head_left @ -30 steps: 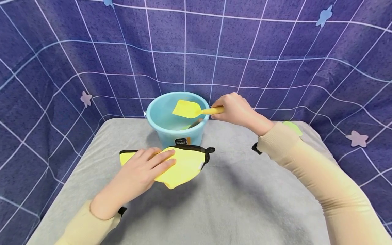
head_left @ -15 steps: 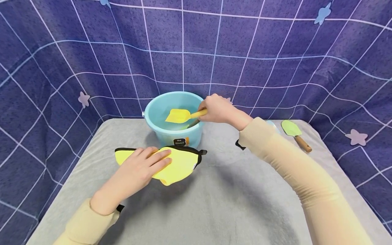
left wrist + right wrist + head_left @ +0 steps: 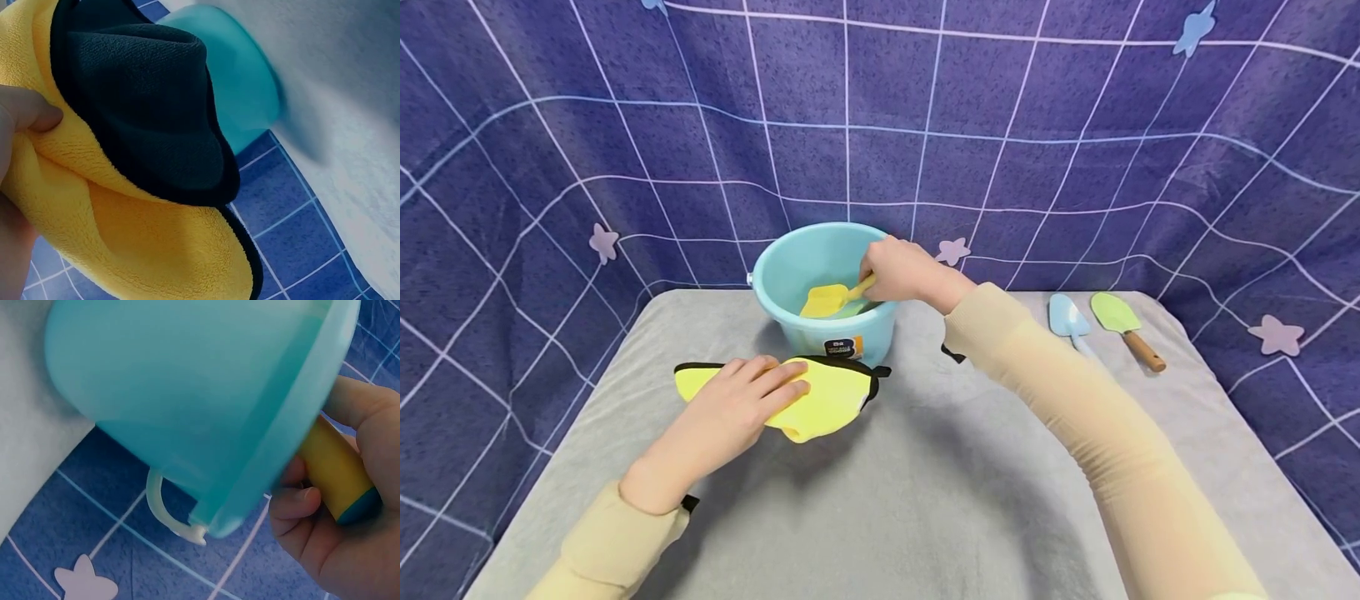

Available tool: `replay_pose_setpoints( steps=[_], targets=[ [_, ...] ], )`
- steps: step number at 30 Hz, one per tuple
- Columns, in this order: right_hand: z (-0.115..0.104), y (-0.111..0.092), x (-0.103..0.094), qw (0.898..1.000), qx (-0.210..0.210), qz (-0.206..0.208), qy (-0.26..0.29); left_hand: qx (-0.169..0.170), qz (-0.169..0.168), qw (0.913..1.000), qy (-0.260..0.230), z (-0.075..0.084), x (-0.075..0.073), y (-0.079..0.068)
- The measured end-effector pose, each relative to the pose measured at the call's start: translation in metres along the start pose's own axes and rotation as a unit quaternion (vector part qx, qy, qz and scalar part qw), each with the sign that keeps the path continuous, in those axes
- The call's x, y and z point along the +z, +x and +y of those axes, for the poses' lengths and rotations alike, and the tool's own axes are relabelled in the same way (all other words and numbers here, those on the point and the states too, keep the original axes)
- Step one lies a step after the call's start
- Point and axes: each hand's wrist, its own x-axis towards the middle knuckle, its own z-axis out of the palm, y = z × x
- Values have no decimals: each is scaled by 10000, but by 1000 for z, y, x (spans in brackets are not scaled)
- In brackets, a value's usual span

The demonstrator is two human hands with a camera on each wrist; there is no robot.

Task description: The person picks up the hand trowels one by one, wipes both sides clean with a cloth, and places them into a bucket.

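Observation:
A light blue bucket (image 3: pixel 808 335) stands upright at the back of the grey-covered table. My right hand (image 3: pixel 898 268) grips a yellow toy shovel (image 3: pixel 824 302) by its handle; the blade tilts down inside the bucket. In the right wrist view, fingers and thumb wrap the yellow handle (image 3: pixel 334 469) beside the rim. Below the blade lies part of a green thing (image 3: pixel 852 309) in the bucket, mostly hidden. In front of the bucket, my left hand (image 3: pixel 733 408) holds a yellow cloth (image 3: pixel 827 400) with black edging, thumb pressed on its fold; its dark reverse side (image 3: pixel 137 100) shows in the left wrist view.
To the right lie a light blue shovel (image 3: pixel 1066 317), partly behind the sleeve, and a green shovel (image 3: pixel 1116 313) with a wooden handle. A blue checked curtain (image 3: pixel 880 158) hangs close behind the bucket. The bucket's white handle (image 3: pixel 164 512) hangs at its side.
My right hand has moved left and down, lowering the yellow shovel into the bucket. The blue and green shovels have come out from behind the sleeve. The cloth has shifted slightly left.

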Motion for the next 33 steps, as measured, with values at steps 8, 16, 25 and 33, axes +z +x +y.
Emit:
replay_pose_setpoints(
  steps=[8, 16, 25, 33],
  targets=[
    [-1, 12, 16, 9997, -45, -43, -222, -57, -47, 10000, 11, -4, 7, -4],
    [-3, 21, 22, 9993, -27, -197, -321, -104, -77, 9999, -19, -6, 9, -7],
    [-3, 32, 30, 9987, -31, -364, -361, -138, -127, 9998, -59, -6, 12, -7],
    [-4, 38, 36, 9963, 42, -628, -581, -154, -177, 9997, -92, -5, 12, -6]
  ],
)
